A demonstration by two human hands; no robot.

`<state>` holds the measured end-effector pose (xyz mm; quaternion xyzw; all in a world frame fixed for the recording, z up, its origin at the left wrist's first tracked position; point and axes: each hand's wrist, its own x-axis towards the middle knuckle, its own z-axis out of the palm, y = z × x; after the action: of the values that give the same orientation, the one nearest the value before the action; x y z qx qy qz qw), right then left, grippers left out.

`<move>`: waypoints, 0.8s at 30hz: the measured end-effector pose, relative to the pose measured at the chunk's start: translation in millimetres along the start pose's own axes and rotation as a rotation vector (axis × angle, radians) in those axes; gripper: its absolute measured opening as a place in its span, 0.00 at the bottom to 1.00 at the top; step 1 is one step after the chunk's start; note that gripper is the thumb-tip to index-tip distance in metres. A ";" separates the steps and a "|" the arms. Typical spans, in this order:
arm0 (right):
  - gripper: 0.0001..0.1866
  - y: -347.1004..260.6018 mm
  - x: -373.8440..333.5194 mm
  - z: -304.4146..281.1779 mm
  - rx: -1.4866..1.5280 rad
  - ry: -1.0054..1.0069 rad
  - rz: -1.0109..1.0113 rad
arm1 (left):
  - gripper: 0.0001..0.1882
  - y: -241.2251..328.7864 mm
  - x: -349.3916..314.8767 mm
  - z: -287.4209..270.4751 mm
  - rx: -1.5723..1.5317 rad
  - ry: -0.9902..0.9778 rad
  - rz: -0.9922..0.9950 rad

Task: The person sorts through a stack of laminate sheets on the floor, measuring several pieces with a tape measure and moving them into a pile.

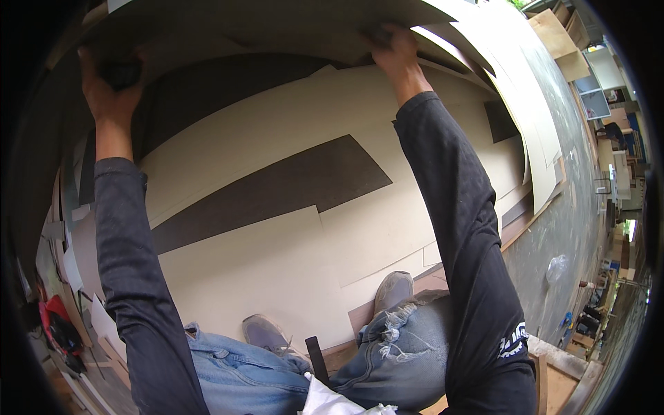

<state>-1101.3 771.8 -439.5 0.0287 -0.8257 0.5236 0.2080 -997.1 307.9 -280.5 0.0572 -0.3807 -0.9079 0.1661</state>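
Observation:
Across the top of the view a large thin sheet (263, 24) is raised and curved, its shaded side facing me. My left hand (112, 90) is at its left part, thumb and fingers bent around a dark patch I cannot make out. Farther right, my right hand (398, 59) is closed on the sheet, with its fingertips partly lost in shadow. Below my hands lie overlapping cream sheets (256, 270). Among them is a dark brown sheet piece (297, 176) with a pointed right end.
My shoes stand at the near edge of the sheets. More pale sheets (529, 104) curve along the right side, beside a grey floor (553, 235) with a crumpled clear plastic piece (556, 268). A red and black bag (61, 325) sits at left; a wooden frame (564, 366) is at lower right.

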 end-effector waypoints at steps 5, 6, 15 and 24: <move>0.20 -79.4 -14.5 18.6 1.242 0.225 0.525 | 0.18 10.3 -9.7 8.0 0.042 -0.006 0.061; 0.19 -82.4 -22.2 11.2 1.278 0.179 0.522 | 0.17 1.9 -3.8 6.2 0.035 -0.016 0.059; 0.16 -79.4 -44.4 9.5 1.090 0.201 0.562 | 0.20 -46.6 7.7 6.8 0.552 -0.105 0.152; 0.18 -38.5 -111.7 -6.9 1.013 0.054 0.685 | 0.27 -80.3 39.2 -40.1 0.723 -0.213 0.381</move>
<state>-987.1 741.4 -446.0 -0.1563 -0.4309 0.8887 0.0090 -1045.4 320.1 -364.9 -0.0538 -0.6935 -0.6698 0.2598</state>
